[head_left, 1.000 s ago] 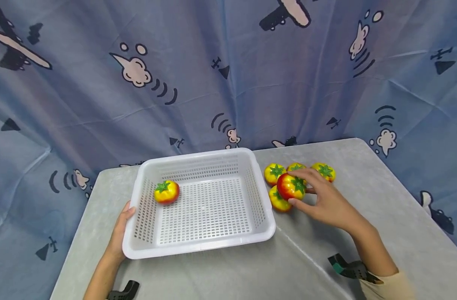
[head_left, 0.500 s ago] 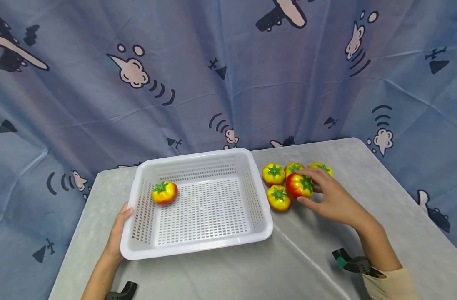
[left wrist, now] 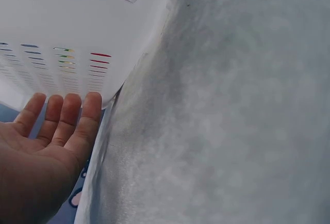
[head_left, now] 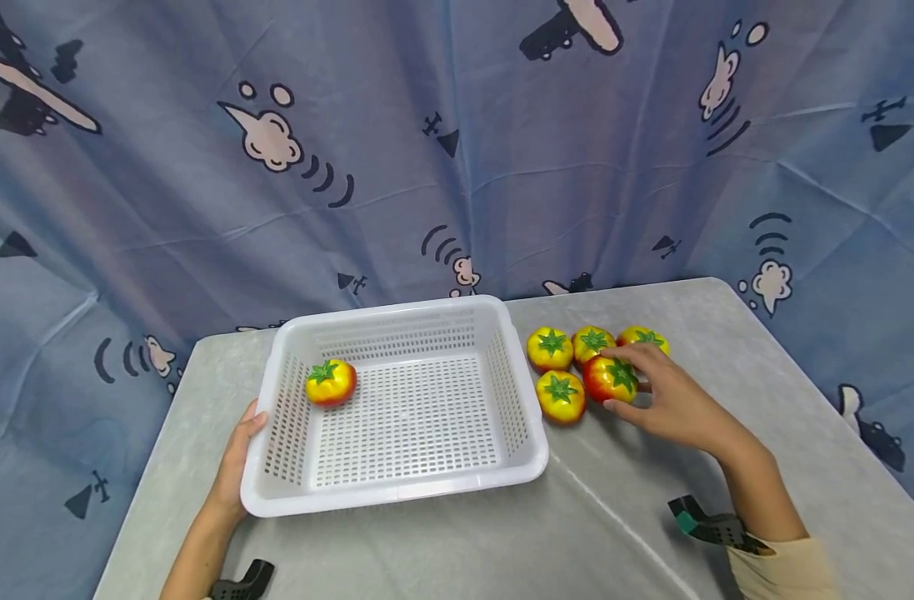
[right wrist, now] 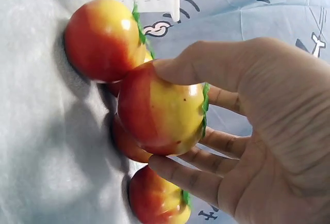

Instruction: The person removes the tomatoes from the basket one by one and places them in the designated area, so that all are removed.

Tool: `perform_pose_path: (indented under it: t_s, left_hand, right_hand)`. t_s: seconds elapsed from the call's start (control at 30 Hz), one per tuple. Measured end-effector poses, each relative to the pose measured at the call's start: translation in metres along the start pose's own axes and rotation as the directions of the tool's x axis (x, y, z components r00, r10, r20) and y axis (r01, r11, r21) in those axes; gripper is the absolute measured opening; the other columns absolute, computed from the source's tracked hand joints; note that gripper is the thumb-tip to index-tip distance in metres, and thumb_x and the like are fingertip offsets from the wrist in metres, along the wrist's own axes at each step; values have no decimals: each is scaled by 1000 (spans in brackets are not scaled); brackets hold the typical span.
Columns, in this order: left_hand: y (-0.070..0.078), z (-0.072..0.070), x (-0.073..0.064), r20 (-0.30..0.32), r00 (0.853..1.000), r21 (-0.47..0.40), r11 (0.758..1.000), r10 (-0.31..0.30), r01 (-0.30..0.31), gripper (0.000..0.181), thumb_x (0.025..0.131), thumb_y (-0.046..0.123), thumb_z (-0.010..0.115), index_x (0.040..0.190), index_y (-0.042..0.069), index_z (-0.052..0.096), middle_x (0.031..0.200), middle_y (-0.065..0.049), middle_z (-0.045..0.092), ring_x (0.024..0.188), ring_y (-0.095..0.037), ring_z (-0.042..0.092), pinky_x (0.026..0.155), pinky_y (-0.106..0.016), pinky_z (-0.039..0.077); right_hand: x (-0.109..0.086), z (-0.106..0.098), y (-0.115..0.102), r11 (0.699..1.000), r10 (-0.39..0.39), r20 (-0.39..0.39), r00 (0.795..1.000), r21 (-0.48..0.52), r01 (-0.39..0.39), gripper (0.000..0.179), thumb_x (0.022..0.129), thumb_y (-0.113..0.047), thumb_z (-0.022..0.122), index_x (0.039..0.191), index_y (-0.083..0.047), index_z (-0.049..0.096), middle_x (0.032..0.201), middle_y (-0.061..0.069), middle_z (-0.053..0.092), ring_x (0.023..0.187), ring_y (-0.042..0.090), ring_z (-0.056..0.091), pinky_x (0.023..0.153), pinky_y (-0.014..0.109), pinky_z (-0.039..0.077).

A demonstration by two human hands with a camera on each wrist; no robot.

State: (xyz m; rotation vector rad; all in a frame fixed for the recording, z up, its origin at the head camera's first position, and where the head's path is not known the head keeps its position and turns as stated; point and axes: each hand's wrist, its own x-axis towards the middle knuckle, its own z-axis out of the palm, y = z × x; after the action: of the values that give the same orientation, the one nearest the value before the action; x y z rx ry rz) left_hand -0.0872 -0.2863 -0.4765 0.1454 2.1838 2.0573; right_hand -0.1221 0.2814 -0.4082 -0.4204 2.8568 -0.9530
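My right hand (head_left: pixel 670 400) pinches a red-and-yellow toy tomato (head_left: pixel 608 380) between thumb and fingers, its green leafy top turned toward the palm. In the right wrist view that tomato (right wrist: pixel 160 108) is close over the table, among the others. Beside it are a front-left tomato (head_left: pixel 561 397), a back-left one (head_left: pixel 550 348), a middle one (head_left: pixel 593 340) and one partly hidden behind the hand (head_left: pixel 644 335). My left hand (head_left: pixel 235 458) rests at the left side of a white perforated basket (head_left: pixel 397 495); in the left wrist view its straight fingers (left wrist: pixel 67 118) touch the wall.
Inside the basket, toward its left end, lies another toy tomato (head_left: pixel 332 383). A grey cloth-like cover lies over the table (head_left: pixel 442 554). Behind the table hangs a blue patterned curtain (head_left: pixel 397 167).
My right hand has moved to the right and lower with its tomato, from over the front-left tomato to beside it. The left hand and the basket have stayed in place.
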Motion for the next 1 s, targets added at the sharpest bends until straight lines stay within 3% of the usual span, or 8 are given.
perform_pose_path:
  t_s: [0.4,1.0]
  left_hand:
    - [2,0,0,2,1000,-6,1000,-8,8,65,112,41,19,169,10,9,146,7,46,118,-7,60,92,-27,57]
    - [2,1,-1,8,1000,-2,1000,-5,5,66,112,41,18,169,10,8,146,9,46,119,-6,60,92,-26,56]
  right_hand:
    - [3,6,7,998,21,53,998,-56,-18,66,91,-23,84,148,-6,55,149,32,46,121,45,58,95,66,55]
    - [5,12,7,996,43,86,995,-83,-36,69,90,-25,84,148,-4,56,145,32,50,129,50,55,106,75,44]
